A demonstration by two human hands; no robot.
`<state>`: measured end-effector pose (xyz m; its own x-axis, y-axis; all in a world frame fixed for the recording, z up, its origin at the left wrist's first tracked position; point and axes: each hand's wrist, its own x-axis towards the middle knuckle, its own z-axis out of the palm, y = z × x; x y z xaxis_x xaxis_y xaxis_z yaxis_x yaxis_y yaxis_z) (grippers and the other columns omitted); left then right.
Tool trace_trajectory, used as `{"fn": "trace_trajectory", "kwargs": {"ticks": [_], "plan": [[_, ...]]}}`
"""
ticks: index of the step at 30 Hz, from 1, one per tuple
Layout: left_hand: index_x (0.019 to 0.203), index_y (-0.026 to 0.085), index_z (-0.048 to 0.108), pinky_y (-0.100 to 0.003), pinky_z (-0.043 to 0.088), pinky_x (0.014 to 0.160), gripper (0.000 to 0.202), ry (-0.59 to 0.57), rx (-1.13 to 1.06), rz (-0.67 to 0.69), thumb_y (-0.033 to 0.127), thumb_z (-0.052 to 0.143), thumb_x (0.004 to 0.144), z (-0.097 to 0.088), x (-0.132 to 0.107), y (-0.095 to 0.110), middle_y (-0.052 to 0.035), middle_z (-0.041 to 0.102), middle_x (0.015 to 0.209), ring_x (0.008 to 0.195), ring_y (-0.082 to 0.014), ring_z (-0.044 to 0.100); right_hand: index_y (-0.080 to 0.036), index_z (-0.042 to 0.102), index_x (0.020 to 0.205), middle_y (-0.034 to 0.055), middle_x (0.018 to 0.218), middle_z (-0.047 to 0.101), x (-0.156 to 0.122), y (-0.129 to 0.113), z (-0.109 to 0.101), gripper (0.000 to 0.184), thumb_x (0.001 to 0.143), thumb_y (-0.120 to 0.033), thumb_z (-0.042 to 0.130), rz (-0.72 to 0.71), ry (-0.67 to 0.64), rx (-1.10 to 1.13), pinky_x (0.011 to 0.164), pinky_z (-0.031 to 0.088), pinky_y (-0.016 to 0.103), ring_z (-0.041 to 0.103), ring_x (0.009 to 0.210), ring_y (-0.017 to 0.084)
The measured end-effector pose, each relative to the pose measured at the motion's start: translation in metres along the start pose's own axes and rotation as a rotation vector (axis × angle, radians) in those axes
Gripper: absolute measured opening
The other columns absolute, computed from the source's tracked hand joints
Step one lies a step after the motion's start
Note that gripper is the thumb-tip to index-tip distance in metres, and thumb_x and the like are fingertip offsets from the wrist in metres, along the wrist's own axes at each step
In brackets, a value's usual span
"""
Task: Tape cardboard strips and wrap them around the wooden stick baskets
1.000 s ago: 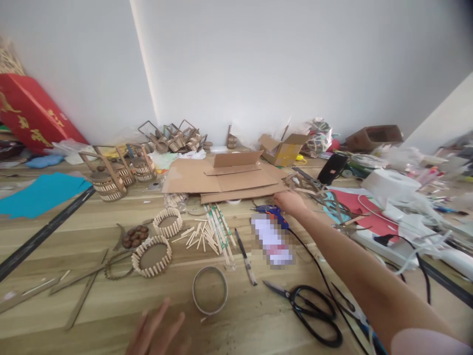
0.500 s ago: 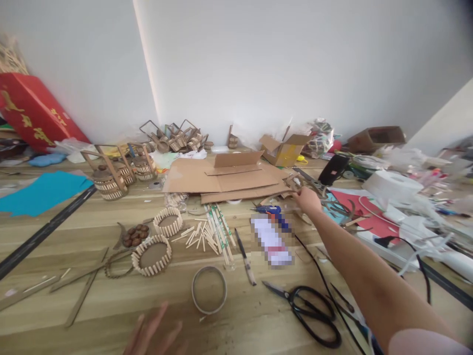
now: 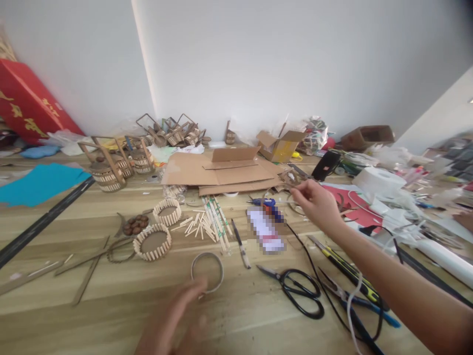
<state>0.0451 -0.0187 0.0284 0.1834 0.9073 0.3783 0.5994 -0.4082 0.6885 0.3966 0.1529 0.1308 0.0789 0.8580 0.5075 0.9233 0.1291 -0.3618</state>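
My right hand point(image 3: 316, 202) is raised over the right side of the table, thumb and fingers pinched on a thin brown strip point(image 3: 275, 188) that curves away to the left. Just below it lies a blue hot glue gun point(image 3: 269, 202). My left hand point(image 3: 177, 315), smeared by motion, has its fingers apart and nothing in them. Its fingertips reach the near edge of a round ring point(image 3: 222, 273); whether they touch it I cannot tell. Left of the ring stand two round trays edged with short wooden sticks point(image 3: 152, 242) point(image 3: 167, 212).
Black scissors point(image 3: 301, 293), pliers point(image 3: 343, 296) and a yellow utility knife point(image 3: 347, 268) lie at right. Loose sticks point(image 3: 197, 224), a pen-like tool point(image 3: 241, 244) and brown nuts point(image 3: 136, 225) are mid-table. Cardboard point(image 3: 192, 170) and small baskets point(image 3: 107, 175) stand behind.
My right hand has drawn back slightly toward me, with the strip lifted. My left hand has moved right and forward, up to the ring. The view has shifted a little.
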Motion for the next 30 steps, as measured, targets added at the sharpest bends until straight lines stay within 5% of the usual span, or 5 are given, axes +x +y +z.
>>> {"fn": "trace_trajectory", "kwargs": {"ticks": [4, 8, 11, 17, 30], "plan": [[0.139, 0.021, 0.043, -0.041, 0.05, 0.098, 0.064, -0.182, -0.583, -0.356, 0.063, 0.044, 0.091, 0.011, 0.03, 0.034, -0.0159, 0.056, 0.138, 0.125, -0.0268, 0.055, -0.023, 0.054, 0.071, 0.0004, 0.064, 0.062, -0.071, -0.058, 0.001, 0.024, 0.088, -0.039, 0.048, -0.217, -0.121, 0.134, 0.058, 0.042, 0.025, 0.056, 0.058, 0.015], [0.116, 0.015, 0.06, -0.029, 0.052, 0.066, 0.075, -0.411, -0.978, -0.503, 0.078, 0.052, 0.075, 0.016, 0.035, 0.044, 0.0014, 0.058, 0.064, 0.062, -0.015, 0.06, -0.024, 0.06, 0.075, 0.0057, 0.07, 0.067, -0.115, -0.071, -0.005, 0.021, 0.09, -0.033, 0.047, -0.416, -0.229, 0.24, 0.067, 0.045, 0.031, 0.061, 0.067, 0.02], [0.103, 0.017, 0.064, -0.022, 0.039, 0.05, 0.063, -0.446, -0.747, -0.56, 0.074, 0.045, 0.083, 0.005, 0.016, 0.042, 0.0075, 0.04, 0.055, 0.046, -0.0095, 0.038, -0.024, 0.063, 0.084, 0.0057, 0.076, 0.068, -0.135, -0.058, -0.008, 0.022, 0.091, -0.038, 0.047, -0.259, -0.464, 0.389, 0.066, 0.047, 0.03, 0.062, 0.071, 0.02], [0.097, 0.022, 0.064, -0.028, 0.043, 0.076, 0.036, -0.446, -0.02, -0.324, 0.035, 0.031, 0.1, -0.015, -0.018, 0.042, -0.003, 0.069, 0.091, 0.087, -0.0197, 0.062, -0.02, 0.067, 0.097, -0.001, 0.066, 0.051, -0.178, -0.04, 0.003, 0.052, 0.086, -0.067, 0.046, 0.193, -1.062, 0.797, 0.054, 0.039, 0.025, 0.045, 0.056, 0.013], [0.094, 0.02, 0.066, -0.032, 0.048, 0.078, 0.027, -0.612, 0.391, -0.349, 0.017, 0.039, 0.097, 0.0, -0.01, 0.041, -0.0061, 0.071, 0.096, 0.09, -0.0229, 0.066, -0.022, 0.038, 0.063, -0.0019, 0.062, 0.041, -0.186, -0.046, 0.026, 0.033, 0.085, -0.047, 0.041, 0.046, -1.038, 0.327, 0.057, 0.032, 0.027, 0.039, 0.061, 0.016]]}}
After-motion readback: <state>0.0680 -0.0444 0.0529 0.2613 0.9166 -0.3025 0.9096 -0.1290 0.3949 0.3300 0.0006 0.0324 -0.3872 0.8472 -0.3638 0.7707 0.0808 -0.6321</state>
